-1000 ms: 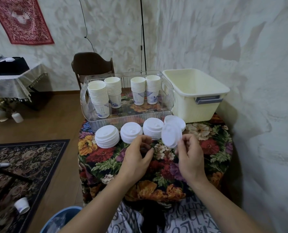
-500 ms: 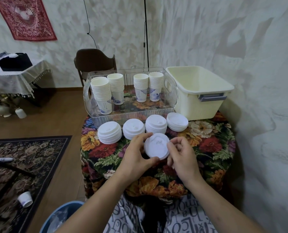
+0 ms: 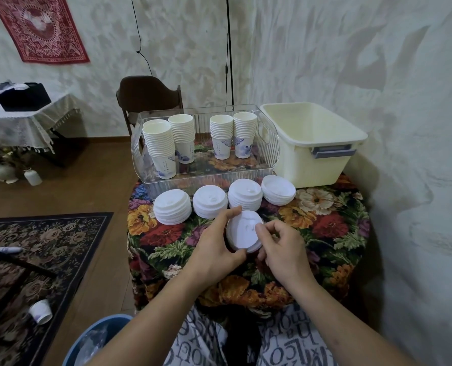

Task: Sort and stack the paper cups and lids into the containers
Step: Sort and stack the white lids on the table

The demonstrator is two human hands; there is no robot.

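Observation:
Both hands hold a small stack of white lids (image 3: 242, 231) just above the floral tablecloth. My left hand (image 3: 214, 249) grips its left rim with thumb and fingers. My right hand (image 3: 280, 247) pinches its right side, one fingertip on the top lid. Behind it, several stacks of white lids (image 3: 210, 200) stand in a row. A clear container (image 3: 269, 143) holds several stacks of paper cups (image 3: 160, 149). To its right stands a cream tub (image 3: 325, 165) with nothing visible inside.
The small table (image 3: 333, 228) stands in a corner, with the wall close on the right. A chair (image 3: 148, 96) is behind the clear container. On the rug at the lower left lies a single paper cup (image 3: 40, 311). A blue bin (image 3: 98, 339) sits by my knees.
A second ago my right hand alone held lids up by the rightmost stack. They came down and leftward, and now both hands hold the stack low in front of the row.

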